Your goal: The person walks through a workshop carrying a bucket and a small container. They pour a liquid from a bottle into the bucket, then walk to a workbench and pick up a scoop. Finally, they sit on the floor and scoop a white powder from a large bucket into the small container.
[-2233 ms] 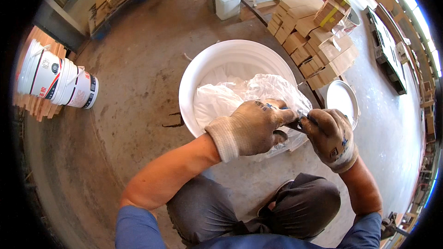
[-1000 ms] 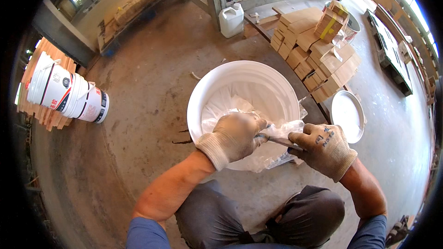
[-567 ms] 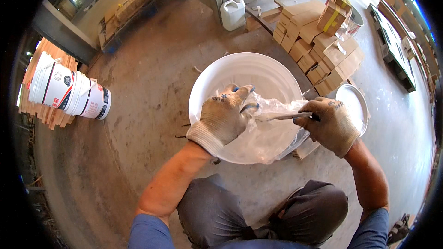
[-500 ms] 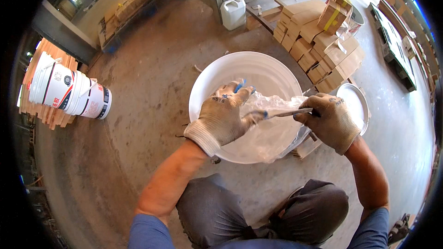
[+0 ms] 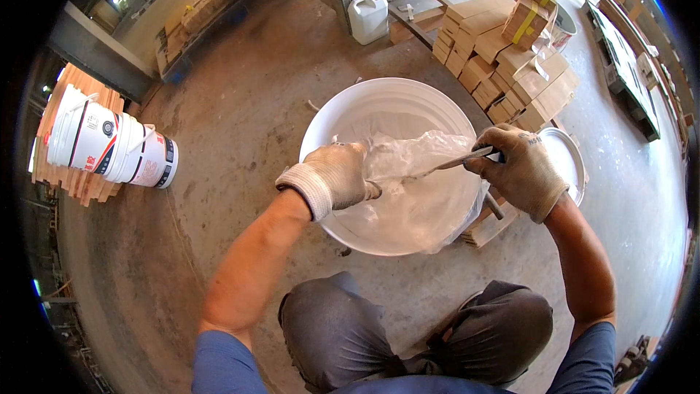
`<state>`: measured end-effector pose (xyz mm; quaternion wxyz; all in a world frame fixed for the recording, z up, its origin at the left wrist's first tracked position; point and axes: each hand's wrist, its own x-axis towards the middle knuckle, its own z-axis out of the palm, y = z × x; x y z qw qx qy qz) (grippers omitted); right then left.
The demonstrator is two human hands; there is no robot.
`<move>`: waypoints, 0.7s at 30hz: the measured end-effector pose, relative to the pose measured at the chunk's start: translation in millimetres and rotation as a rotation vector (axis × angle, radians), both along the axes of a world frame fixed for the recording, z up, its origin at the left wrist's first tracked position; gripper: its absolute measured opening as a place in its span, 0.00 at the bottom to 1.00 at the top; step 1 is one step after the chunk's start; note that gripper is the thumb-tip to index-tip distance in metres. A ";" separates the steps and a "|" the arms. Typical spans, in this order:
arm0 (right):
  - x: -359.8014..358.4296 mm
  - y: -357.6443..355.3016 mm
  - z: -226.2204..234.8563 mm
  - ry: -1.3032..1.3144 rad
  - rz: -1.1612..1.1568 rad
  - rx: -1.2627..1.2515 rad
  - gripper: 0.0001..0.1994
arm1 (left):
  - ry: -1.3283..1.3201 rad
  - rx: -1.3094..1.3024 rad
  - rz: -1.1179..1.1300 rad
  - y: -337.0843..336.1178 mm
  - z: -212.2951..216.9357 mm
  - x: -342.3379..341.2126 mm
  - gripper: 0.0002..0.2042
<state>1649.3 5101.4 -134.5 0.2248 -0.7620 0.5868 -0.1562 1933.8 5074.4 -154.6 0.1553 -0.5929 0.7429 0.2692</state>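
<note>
A white round bucket [image 5: 321, 125] stands on the floor before my knees, with a clear plastic bag [image 5: 426, 152] bunched inside it and spilling over its right side. My left hand [image 5: 337, 179], in a pale knitted glove, is closed on the bag's left part above the bucket. My right hand [image 5: 521, 168], gloved too, grips a narrow flat metal blade [image 5: 459, 161], perhaps a knife. Its tip points left and lies against the plastic. The blade's handle is mostly hidden in my fingers.
A white lid [image 5: 565, 164] lies right of the bucket. Brown cardboard boxes [image 5: 503, 58] are piled beyond it. Printed white buckets [image 5: 109, 138] are at the left. A white jug [image 5: 368, 18] stands by a metal frame, and a dark pallet [image 5: 620, 73] lies far right.
My left hand has drawn left and turned, pulling the plastic with it. The bag now stretches between my hands, and more of the blade shows. My right hand has shifted slightly up.
</note>
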 end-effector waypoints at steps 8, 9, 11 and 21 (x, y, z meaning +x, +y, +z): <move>6.0 -3.4 1.6 -0.151 -0.120 0.118 0.11 | 0.479 -0.385 -0.159 25.2 0.5 17.1 0.12; 8.1 -5.3 1.6 -0.210 -0.139 0.135 0.11 | 0.532 -0.573 -0.289 28.3 -10.3 19.3 0.14; 10.2 -10.5 1.0 -0.290 -0.174 0.156 0.11 | 0.737 -0.260 -0.073 36.5 -8.1 10.1 0.17; 26.2 -36.5 -0.6 -0.350 -0.262 0.246 0.12 | 0.437 -0.600 -0.160 72.2 -12.7 -56.7 0.26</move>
